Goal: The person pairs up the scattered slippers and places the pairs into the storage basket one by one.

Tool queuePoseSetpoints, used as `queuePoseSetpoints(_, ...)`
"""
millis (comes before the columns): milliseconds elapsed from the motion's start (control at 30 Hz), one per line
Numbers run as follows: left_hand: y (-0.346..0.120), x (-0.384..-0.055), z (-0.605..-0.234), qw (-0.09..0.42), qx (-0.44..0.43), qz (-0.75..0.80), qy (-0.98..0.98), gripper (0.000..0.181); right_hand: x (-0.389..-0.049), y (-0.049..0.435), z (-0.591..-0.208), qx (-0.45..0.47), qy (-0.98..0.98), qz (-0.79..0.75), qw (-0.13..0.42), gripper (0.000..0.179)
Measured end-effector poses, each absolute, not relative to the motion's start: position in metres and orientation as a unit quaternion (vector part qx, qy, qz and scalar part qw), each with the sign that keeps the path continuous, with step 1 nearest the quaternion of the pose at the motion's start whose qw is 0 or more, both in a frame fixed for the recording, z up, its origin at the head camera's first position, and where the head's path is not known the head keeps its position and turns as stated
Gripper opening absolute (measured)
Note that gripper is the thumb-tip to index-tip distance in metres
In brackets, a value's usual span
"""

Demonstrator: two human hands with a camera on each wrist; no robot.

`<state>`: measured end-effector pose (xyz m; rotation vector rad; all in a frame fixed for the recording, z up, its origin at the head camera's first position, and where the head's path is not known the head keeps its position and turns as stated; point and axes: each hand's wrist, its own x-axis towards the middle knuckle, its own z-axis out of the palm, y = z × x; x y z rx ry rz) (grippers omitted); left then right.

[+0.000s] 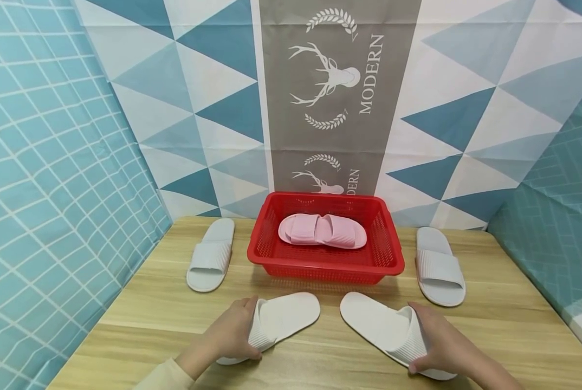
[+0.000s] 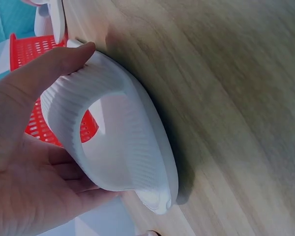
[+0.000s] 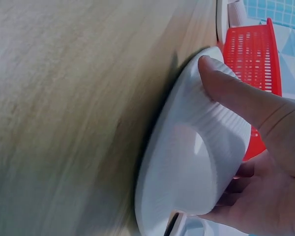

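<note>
Two white slippers lie at the front of the wooden table, heels angled inward and away from me. My left hand point(image 1: 237, 331) grips the left white slipper point(image 1: 291, 314) across its ribbed strap, thumb on one side and fingers on the other, as the left wrist view shows. On the other side, my right hand point(image 1: 437, 341) holds the right white slipper point(image 1: 371, 320) the same way around its strap point(image 3: 221, 113). Behind them stands a red basket point(image 1: 325, 268) with a pair of pink slippers point(image 1: 303, 230) lying inside it.
One more white slipper point(image 1: 210, 257) lies left of the basket, and another white slipper point(image 1: 439, 268) lies to its right. The wooden table point(image 1: 140, 325) meets a patterned backdrop point(image 1: 222, 108) at the back and blue tiled sheeting point(image 1: 42, 162) at the left.
</note>
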<state>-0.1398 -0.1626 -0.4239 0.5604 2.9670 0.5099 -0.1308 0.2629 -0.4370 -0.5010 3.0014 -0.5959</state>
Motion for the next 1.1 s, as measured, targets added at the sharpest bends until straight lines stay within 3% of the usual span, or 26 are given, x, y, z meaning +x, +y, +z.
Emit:
queuePoseSetpoints(467, -0.1627, -0.1401, -0.4305, 0.025, 0.182, 0.157, 0.97, 0.108, -0.1338, 0.2585, -0.4351, -0.135, 0.971, -0.189, 0.054, 0.118)
queuePoseSetpoints(967, -0.1675, -0.1456, -0.4228, -0.032, 0.208, 0.131, 0.969, 0.1, -0.1337, 0.2598, -0.4323, -0.177, 0.971, -0.159, -0.016, 0.114)
queuePoseSetpoints(1100, -0.1686, -0.1449, -0.4224, -0.039, 0.22, 0.131, 0.966, 0.1, -0.1329, 0.2614, -0.4302, -0.176, 0.972, -0.158, 0.0, 0.115)
